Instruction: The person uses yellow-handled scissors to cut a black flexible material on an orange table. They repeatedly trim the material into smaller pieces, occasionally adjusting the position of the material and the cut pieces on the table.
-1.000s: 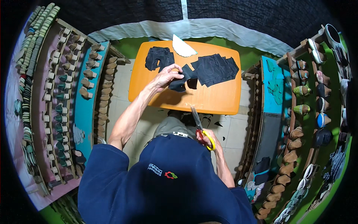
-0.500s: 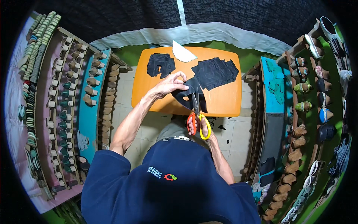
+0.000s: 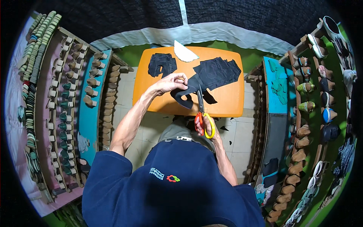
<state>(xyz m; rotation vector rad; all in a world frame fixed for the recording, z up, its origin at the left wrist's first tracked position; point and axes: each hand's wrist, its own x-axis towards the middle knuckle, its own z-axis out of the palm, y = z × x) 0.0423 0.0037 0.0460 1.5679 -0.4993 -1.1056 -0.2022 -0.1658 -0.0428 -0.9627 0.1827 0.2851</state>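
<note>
My left hand [image 3: 172,84] pinches a black sheet piece [image 3: 180,97] by its upper edge, over the near half of the orange table. The piece has a curved cut-out and hangs down toward the table's front. In my right hand [image 3: 204,126] are scissors [image 3: 201,103] with one red and one yellow handle. Their blades point away from me and lie along the right side of the piece, where a narrow black flap [image 3: 210,98] hangs to the right of the blades. Whether the piece is leather or cloth is unclear.
On the orange table [image 3: 227,102] lie a stack of black pieces [image 3: 218,72] at right, a smaller stack [image 3: 162,64] at left and a white half-round sheet [image 3: 184,52] at the back. Racks of wooden shoe lasts [image 3: 90,92] and shoes [image 3: 306,87] flank both sides. Dark scraps dot the floor.
The scissor handles have come closer together and shifted slightly right. The black piece has swung a little left and its cut-out has turned; the flap right of the blades stands farther out.
</note>
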